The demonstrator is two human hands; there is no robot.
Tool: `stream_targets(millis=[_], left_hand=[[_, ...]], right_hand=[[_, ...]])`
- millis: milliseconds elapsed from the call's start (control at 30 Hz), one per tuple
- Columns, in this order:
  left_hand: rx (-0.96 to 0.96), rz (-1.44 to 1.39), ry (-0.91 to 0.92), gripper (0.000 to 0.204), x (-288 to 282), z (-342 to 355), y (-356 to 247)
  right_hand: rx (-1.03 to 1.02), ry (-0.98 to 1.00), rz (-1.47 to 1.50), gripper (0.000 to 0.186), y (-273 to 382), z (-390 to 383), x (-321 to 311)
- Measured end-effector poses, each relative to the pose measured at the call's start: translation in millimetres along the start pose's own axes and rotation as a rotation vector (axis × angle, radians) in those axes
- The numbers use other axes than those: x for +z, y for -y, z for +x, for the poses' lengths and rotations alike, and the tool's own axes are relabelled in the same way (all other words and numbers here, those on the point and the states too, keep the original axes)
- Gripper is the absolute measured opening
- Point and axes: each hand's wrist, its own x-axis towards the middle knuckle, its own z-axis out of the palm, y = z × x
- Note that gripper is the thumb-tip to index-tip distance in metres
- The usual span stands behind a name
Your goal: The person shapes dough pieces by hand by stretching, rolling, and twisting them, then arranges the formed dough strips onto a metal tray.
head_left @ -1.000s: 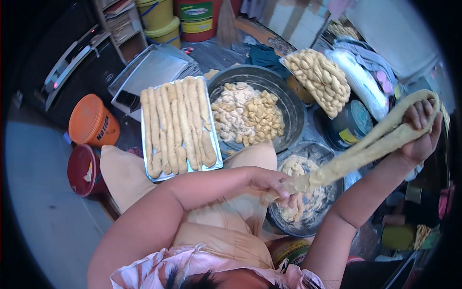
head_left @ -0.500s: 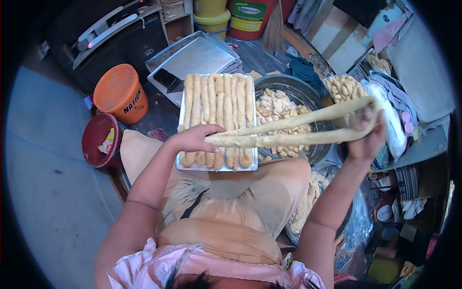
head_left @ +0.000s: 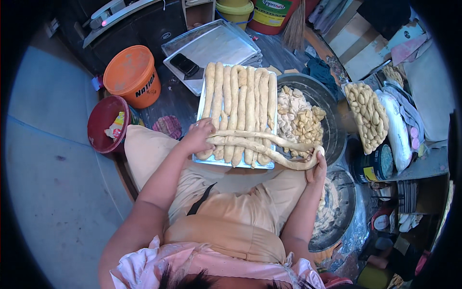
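A long rope of pale dough (head_left: 231, 140) is doubled into a loop and stretched sideways over the near part of a tray (head_left: 199, 108). My left hand (head_left: 198, 136) is closed on its two ends at the tray's left side. At the other end, my right hand (head_left: 317, 168) grips the loop's bend, just beyond the tray's near right corner. Beneath the loop, several dough ropes (head_left: 250, 103) lie side by side on the tray, running away from me. The tray rests in front of my lap.
Right of the tray stands a dark basin (head_left: 334, 103) of dough lumps (head_left: 308, 123). Nearer me is another basin (head_left: 349, 202) with dough. Braided dough pieces (head_left: 366, 118) sit farther right. Stacked trays (head_left: 219, 45) bear a phone (head_left: 184, 64). An orange bucket (head_left: 130, 72) and red bucket (head_left: 98, 125) stand left.
My right hand has come down and left, lowering the loop from the air over the basin toward the tray. The strands now sag and curve. My left hand still grips the ends.
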Motion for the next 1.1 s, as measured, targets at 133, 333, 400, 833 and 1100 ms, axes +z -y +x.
stream_targets(millis=[133,333,400,833,1100], left_hand=[[0.071,0.091,-0.066,0.047,23.9,-3.8,-5.7],[0.113,0.159,-0.190,0.037,44.1,-5.8,-9.2],[0.083,0.028,-0.119,0.032,32.4,-10.6,-7.0],[-0.038,0.127,-0.112,0.038,8.8,-23.0,-9.4],[-0.135,0.245,0.093,0.053,2.7,-15.3,-25.3]], right_hand=[[0.048,0.009,0.043,0.033,-2.5,2.4,3.9],[-0.160,0.116,0.108,0.048,-0.6,0.7,10.1],[-0.339,0.078,0.255,0.058,2.9,1.3,10.4],[-0.372,-0.021,0.318,0.044,15.9,-1.3,0.8],[-0.488,-0.349,-0.290,0.028,33.9,19.1,16.5]])
